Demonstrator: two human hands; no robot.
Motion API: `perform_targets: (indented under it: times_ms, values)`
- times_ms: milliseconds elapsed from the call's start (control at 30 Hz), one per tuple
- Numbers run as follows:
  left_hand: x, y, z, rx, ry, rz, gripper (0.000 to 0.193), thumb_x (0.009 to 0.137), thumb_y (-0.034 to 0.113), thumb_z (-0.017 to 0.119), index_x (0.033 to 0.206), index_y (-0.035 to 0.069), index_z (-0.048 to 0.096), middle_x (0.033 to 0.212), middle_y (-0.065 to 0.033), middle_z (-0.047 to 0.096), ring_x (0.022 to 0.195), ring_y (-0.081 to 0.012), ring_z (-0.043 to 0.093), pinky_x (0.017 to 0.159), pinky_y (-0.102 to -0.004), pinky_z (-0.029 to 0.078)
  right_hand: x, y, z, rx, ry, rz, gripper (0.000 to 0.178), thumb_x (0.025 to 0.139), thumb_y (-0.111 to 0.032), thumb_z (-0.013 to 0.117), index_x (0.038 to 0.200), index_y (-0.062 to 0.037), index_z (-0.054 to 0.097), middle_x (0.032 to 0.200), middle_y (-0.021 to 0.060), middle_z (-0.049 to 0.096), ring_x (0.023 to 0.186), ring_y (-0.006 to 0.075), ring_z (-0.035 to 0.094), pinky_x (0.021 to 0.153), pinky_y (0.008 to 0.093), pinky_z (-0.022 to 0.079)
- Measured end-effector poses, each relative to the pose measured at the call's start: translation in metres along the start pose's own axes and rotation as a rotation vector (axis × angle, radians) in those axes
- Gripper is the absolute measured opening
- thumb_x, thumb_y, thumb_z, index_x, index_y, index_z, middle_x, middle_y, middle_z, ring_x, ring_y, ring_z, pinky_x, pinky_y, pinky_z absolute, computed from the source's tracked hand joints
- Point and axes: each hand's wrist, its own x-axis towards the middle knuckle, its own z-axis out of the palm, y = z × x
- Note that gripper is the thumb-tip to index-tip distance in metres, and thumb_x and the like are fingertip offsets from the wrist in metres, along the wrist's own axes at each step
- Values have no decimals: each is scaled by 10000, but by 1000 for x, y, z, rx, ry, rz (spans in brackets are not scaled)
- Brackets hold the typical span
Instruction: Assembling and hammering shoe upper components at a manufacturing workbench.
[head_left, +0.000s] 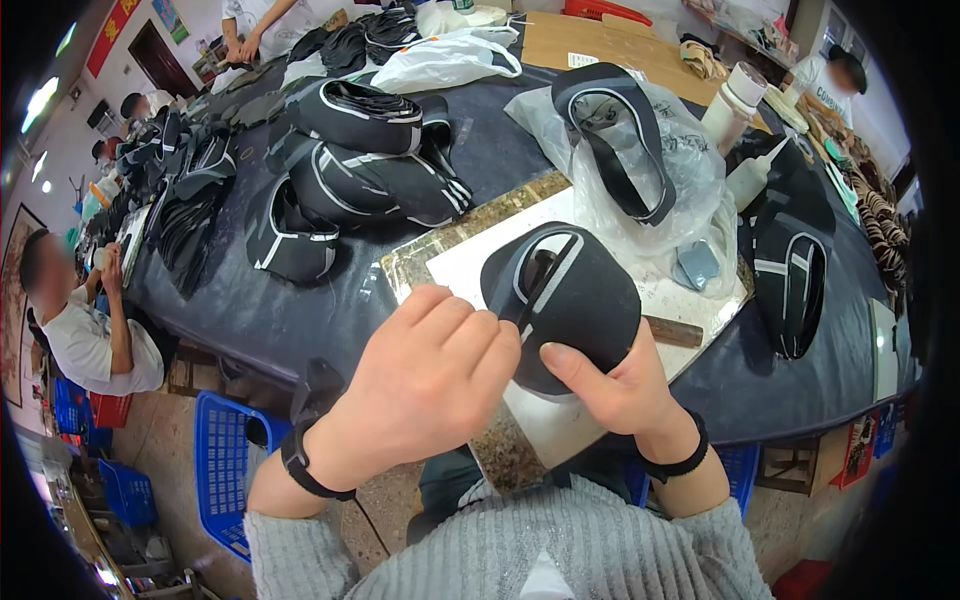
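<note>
A rounded black fabric piece (595, 305) with a pale grey strip and a slit-like opening is held between my hands. My right hand (625, 390) grips its near right edge, thumb on top and fingers beneath. On its left side, my left hand (430, 365) is closed in a pinch at the edge by the strip; what lies within those fingertips is hidden. Below the piece, a white sheet (458, 266) covers a mottled slab (432, 242). A wooden-handled tool (673, 331) rests on the sheet, right of the piece.
Stacked black pieces with pale edging (365, 180) stand at the far left. A looped black piece (655, 180) lies on a clear plastic bag (700, 220). Beyond are a squeeze bottle (752, 182) and a white bottle (733, 108). A blue basket (222, 465) and a seated person (95, 340) are left.
</note>
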Motion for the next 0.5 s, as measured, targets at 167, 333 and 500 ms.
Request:
perform_targets:
  times_ms: [167,333,500]
  values:
    - [0,-18,-4,-765,-142,-507,126,673,18,655,788,36,609,667,-78,575,620,-216,587,606,-329,462,5,3,5,21,-26,47,176,861,-26,602,1034,6,596,948,60,628,869,136,574,778,291,474]
    - [0,-16,2,-526,-42,-269,113,651,-8,644,754,17,605,662,-70,577,621,-238,571,611,-313,466,4,5,4,172,17,84,175,864,-31,601,1036,3,593,934,58,625,870,134,570,772,288,470]
    - [1,-14,4,-15,-120,71,155,570,18,629,698,52,548,630,-36,477,586,-191,499,600,-305,428,2,6,-3,-158,-105,-8,223,886,-56,601,1097,8,569,991,37,620,916,110,567,814,283,478]
